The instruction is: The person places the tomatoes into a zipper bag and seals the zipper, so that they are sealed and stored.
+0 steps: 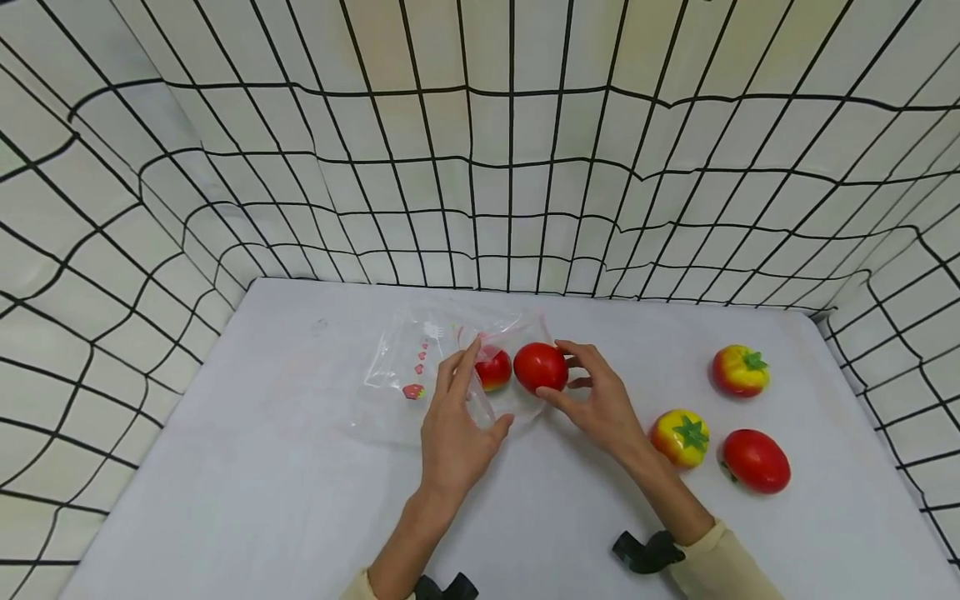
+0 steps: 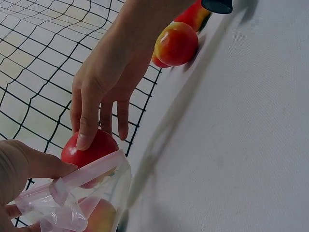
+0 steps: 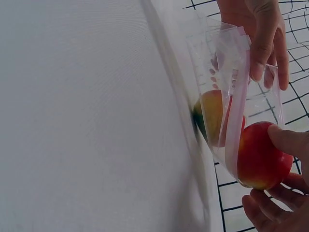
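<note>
A clear zip bag (image 1: 401, 367) with small red prints lies on the table, its pink-edged mouth towards the right. My left hand (image 1: 459, 421) holds the bag's mouth edge, with the thumb (image 2: 53, 166) along the zip strip in the left wrist view. Inside the bag is a red and yellow toy tomato (image 1: 494, 370). My right hand (image 1: 600, 400) grips a red toy tomato (image 1: 540, 367) between thumb and fingers. That tomato is at the bag's opening, partly behind the pink strip (image 3: 237, 121) in the right wrist view.
To the right lie a yellow-red toy tomato (image 1: 739, 371) with a green top, another yellow one (image 1: 679, 438) beside my right forearm, and a red one (image 1: 756, 461). Black wire mesh (image 1: 510, 183) rises along the back and sides of the white table (image 1: 262, 467).
</note>
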### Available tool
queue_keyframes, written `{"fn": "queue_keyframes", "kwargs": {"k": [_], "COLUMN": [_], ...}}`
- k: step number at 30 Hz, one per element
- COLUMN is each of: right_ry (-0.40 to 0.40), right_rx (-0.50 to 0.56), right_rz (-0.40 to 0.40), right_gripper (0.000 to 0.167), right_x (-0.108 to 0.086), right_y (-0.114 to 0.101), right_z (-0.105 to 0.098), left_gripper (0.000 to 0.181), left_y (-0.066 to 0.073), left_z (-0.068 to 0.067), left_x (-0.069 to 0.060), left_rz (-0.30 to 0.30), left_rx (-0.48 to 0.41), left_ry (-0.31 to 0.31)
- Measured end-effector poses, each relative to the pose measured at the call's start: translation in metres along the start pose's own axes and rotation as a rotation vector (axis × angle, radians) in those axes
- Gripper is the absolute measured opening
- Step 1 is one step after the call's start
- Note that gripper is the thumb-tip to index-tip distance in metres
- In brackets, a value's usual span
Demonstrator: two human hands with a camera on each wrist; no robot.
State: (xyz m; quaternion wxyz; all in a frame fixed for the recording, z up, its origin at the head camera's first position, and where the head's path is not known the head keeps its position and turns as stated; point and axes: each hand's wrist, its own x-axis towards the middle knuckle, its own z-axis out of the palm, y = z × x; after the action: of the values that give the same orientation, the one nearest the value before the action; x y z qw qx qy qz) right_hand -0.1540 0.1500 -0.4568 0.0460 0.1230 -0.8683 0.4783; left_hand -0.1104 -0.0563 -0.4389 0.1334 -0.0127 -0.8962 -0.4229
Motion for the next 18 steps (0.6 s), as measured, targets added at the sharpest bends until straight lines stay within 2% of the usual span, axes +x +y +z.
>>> {"fn": "queue_keyframes", "kwargs": {"k": [8,18], "right_ry": [0.005,0.009], "right_rx": [-0.017,-0.049], "right_rz": [0.047,0.016], "right_gripper": [0.074,0.07], "right_x": [0.003,0.0055], "right_y": [-0.0014,-0.0005], "right_z": [0.005,0.0089], "left_gripper": [0.111,0.111], "left_y": [0.0002,-0.0009], "left_z": [0.0012,0.0009], "left_x": [-0.0003,-0.0001], "left_rz": [0.005,0.015], "left_rx": [0.008,0.002], "left_ry": [-0.005,-0.007]}}
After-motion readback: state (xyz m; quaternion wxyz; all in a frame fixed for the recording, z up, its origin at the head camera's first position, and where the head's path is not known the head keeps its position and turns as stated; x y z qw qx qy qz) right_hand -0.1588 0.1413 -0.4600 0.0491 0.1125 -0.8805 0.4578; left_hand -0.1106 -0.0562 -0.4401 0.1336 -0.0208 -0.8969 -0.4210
